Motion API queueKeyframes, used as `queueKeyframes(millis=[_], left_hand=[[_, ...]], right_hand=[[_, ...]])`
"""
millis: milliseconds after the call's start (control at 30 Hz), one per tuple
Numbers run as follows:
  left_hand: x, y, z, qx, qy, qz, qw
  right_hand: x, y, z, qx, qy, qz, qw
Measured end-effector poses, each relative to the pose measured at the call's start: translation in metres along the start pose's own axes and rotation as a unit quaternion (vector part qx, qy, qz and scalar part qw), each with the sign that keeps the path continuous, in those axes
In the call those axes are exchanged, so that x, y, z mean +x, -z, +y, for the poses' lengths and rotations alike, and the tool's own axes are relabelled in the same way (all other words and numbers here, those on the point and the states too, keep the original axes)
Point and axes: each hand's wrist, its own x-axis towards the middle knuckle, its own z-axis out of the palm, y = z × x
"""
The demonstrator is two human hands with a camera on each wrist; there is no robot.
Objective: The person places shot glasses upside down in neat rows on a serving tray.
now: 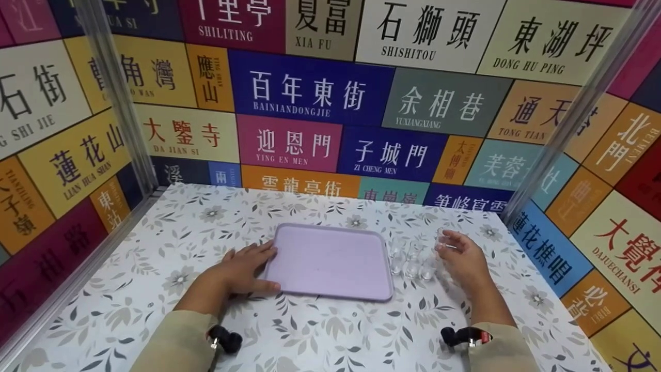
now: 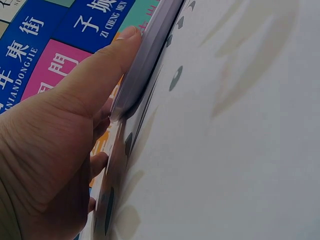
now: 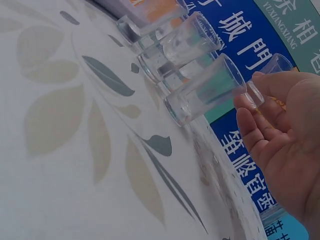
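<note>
A pale purple rectangular tray (image 1: 330,261) lies flat on the table. My left hand (image 1: 242,271) rests at its left side, fingers spread, with the thumb on the front-left corner; the left wrist view shows the thumb (image 2: 120,47) along the tray's rim (image 2: 142,70). Beside the tray's right edge, several small clear shot glasses (image 1: 411,268) stand upright, close together. Just right of them, my right hand (image 1: 467,258) pinches another clear shot glass (image 3: 256,93) between thumb and fingers. In the right wrist view a standing glass (image 3: 205,90) is right by the held one.
White cloth with a grey and beige leaf print covers the table (image 1: 310,336). Behind it and at both sides rise panels (image 1: 310,88) of coloured blocks with lettering. Clear upright edges (image 1: 563,103) mark the corners. Black wrist cameras (image 1: 224,339) sit at both sleeves.
</note>
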Motion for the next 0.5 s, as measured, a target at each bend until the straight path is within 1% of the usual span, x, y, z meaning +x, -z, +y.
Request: queueKeyframes(millis=[100, 233, 367, 500], left_hand=[[-0.001, 0.001, 0.001, 0.000, -0.001, -0.001, 1.0000], [-0.001, 0.002, 0.003, -0.003, 0.003, -0.005, 1.0000], [-0.001, 0.002, 0.003, -0.007, 0.005, -0.007, 0.9999], [-0.002, 0.001, 0.001, -0.011, 0.002, -0.003, 0.9999]], right_hand=[[-0.001, 0.000, -0.008, 0.006, -0.005, 0.022, 1.000], [-0.004, -0.006, -0.019, 0.032, -0.002, 0.043, 0.999], [-0.007, -0.014, -0.027, 0.053, 0.012, 0.052, 0.997], [-0.008, -0.026, -0.036, 0.068, 0.036, 0.052, 0.996]])
